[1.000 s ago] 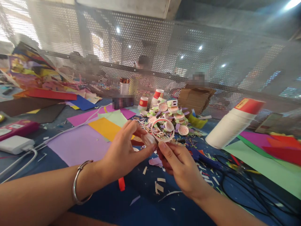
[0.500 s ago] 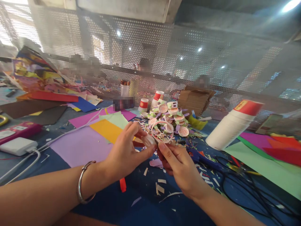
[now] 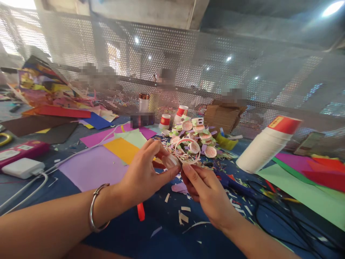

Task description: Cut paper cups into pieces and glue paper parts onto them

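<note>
My left hand (image 3: 144,171) is closed in a pinch on a small white paper cup piece (image 3: 170,162), which is partly covered by the fingers. Meeting it at the fingertips, my right hand (image 3: 206,189) is pinched on a thin pale paper ring (image 3: 199,153) with a pinkish edge. The ring stands up from the fingers; exactly where it joins or touches the white piece is hidden. Just beyond the hands rises a pile of cut cup bottoms (image 3: 210,151) with green and purple paper tabs. Paper scraps (image 3: 184,217) lie below the hands on the blue tabletop (image 3: 134,237).
A leaning stack of paper cups (image 3: 258,147) stands at right, near black cable (image 3: 285,219) and a blue tool (image 3: 237,185). Coloured paper sheets (image 3: 91,169), a white charger (image 3: 23,167) and its cord lie left. Behind are a cardboard box (image 3: 223,117) and perforated screen (image 3: 188,46).
Both hands keep their pinches in almost the same place. The ring has shifted very slightly right and the view has moved a little.
</note>
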The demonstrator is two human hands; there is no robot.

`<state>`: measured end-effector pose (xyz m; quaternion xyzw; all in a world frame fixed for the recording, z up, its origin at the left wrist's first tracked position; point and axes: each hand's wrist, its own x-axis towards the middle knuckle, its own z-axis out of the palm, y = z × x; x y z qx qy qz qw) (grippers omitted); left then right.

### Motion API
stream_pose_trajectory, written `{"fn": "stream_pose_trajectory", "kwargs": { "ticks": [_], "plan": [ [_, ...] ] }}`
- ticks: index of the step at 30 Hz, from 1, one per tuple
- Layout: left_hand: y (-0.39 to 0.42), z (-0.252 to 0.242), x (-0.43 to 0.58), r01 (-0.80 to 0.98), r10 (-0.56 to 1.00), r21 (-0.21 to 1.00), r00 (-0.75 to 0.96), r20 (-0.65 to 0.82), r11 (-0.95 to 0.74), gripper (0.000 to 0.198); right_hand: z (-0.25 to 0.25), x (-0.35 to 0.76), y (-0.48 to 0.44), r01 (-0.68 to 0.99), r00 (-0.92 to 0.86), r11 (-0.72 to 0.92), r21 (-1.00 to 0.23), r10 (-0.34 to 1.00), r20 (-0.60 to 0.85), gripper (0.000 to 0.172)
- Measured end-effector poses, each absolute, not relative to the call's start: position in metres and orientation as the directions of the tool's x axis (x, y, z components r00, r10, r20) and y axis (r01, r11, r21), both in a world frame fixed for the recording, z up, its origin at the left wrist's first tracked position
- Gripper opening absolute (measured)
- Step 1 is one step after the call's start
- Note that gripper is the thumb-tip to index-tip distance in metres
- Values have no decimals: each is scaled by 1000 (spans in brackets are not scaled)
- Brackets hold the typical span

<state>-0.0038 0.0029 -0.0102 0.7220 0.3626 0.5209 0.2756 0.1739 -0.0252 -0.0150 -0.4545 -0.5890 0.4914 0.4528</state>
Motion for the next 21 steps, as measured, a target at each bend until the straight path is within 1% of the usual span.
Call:
{"fn": "stream_pose_trajectory", "kwargs": {
  "ticks": [6, 10, 14, 16, 21],
  "plan": [
    [7, -8, -5, 125, 900, 901, 205, 385, -414, 35, -16, 173, -23, 81, -185, 113, -990, 978, 96, 49],
    [9, -8, -4, 105, 930, 939, 209, 301, -327, 40, -18, 172, -23, 74, -174, 99, -992, 981, 85, 46],
    [8, -9, -3, 33, 945, 972, 243, 220, -235, 40, -18, 170, -24, 31, -164, 65, -997, 985, 59, 46],
    [8, -9, -4, 21, 951, 978, 239, 199, -209, 41, -18, 170, -24, 29, -165, 60, -998, 985, 54, 47],
    [7, -8, -4, 34, 950, 975, 235, 204, -218, 42, -17, 171, -24, 56, -184, 69, -996, 981, 58, 48]
  ]
}}
